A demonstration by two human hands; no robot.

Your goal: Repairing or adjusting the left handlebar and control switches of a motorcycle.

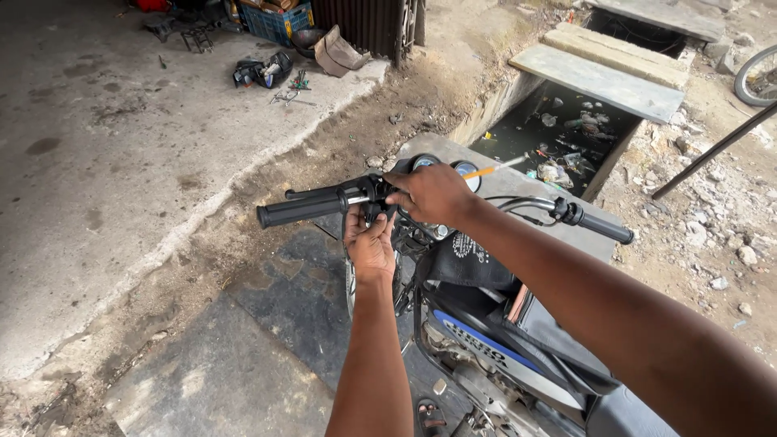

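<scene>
Nearest me at lower centre, my left hand [370, 243] cups the switch housing [374, 197] under the left grip [298, 212] from below, while just beyond, my right hand [433, 194] clasps an orange screwdriver [490, 171] over the gauges [466, 170].

Orange-handled screwdriver [486, 171] slanting up-right above black handlebar switch housing [368, 194] beside the left grip [295, 212].
</scene>
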